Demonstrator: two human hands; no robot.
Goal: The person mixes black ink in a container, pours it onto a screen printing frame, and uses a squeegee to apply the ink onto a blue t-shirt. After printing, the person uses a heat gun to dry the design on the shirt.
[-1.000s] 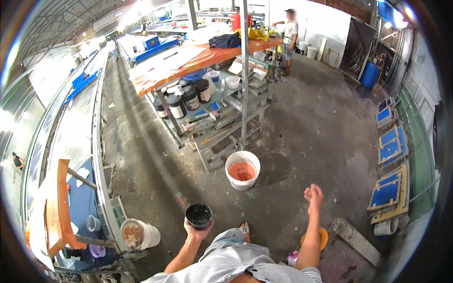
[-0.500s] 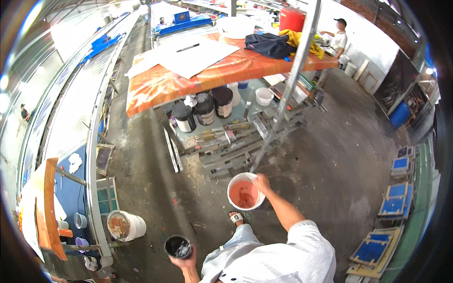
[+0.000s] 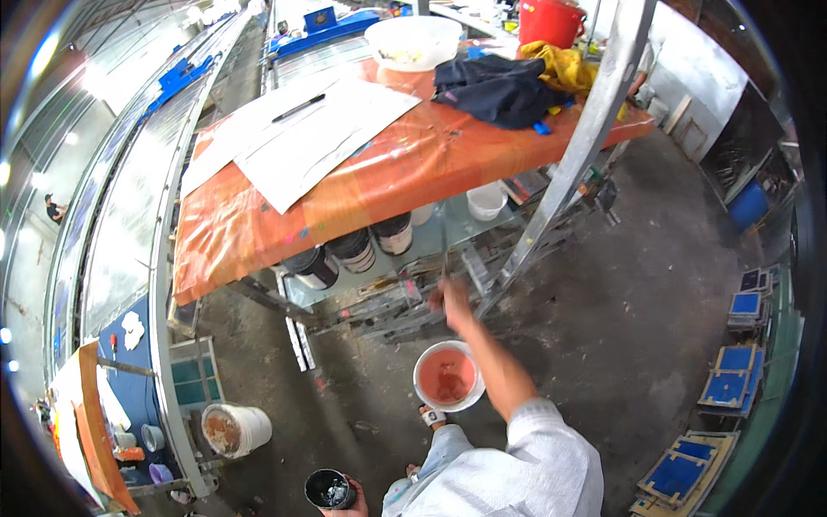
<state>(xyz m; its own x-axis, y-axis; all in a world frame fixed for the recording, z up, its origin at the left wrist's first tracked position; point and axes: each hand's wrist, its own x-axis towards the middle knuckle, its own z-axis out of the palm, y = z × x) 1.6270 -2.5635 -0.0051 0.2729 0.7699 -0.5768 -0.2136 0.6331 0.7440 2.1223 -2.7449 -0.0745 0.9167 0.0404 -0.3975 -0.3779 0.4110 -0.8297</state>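
At the lower edge, my left hand (image 3: 356, 504) is closed round a black cup (image 3: 330, 491) with dark, glossy contents and light streaks. My right hand (image 3: 450, 303) reaches forward to the low shelf under the orange-covered table (image 3: 379, 189). Its fingers, somewhat blurred, are closed at the lower end of a thin, dark, stick-like tool (image 3: 445, 250), which points away from me. Below that forearm, a white bucket (image 3: 418, 392) with pinkish-red contents stands on the floor by my foot.
Black tubs (image 3: 351, 252) and a white bowl (image 3: 488, 201) stand on the shelf. A slanting metal post (image 3: 573, 164) rises right of my hand. Another white bucket (image 3: 250, 429) stands at left. Blue-panelled frames (image 3: 732, 379) lie along the right. A person (image 3: 54, 208) is far left.
My right hand has left the bucket's rim and moved forward to the tool on the shelf. The table now looks nearer. The black cup has shifted lower in view, still in my left hand.
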